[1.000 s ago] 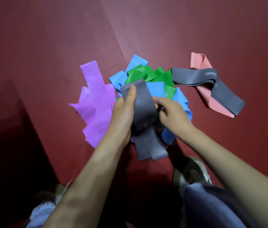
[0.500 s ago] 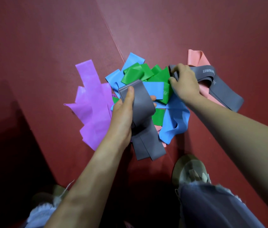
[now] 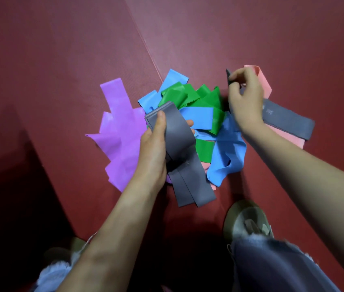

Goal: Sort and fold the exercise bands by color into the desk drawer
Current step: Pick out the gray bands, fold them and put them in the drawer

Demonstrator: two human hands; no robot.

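Grey band (image 3: 289, 121) higher, in right hand (image 3: 246, 98)

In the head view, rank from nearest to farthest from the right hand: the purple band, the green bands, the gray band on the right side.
1. Right-side gray band: pinched by the right hand, far right.
2. Green bands: left of that hand, mid-pile.
3. Purple band: farthest, pile's left edge.

Legible markings: none.
We see a faint white print on the grey band (image 3: 289, 121) at right, too blurred for us to read.
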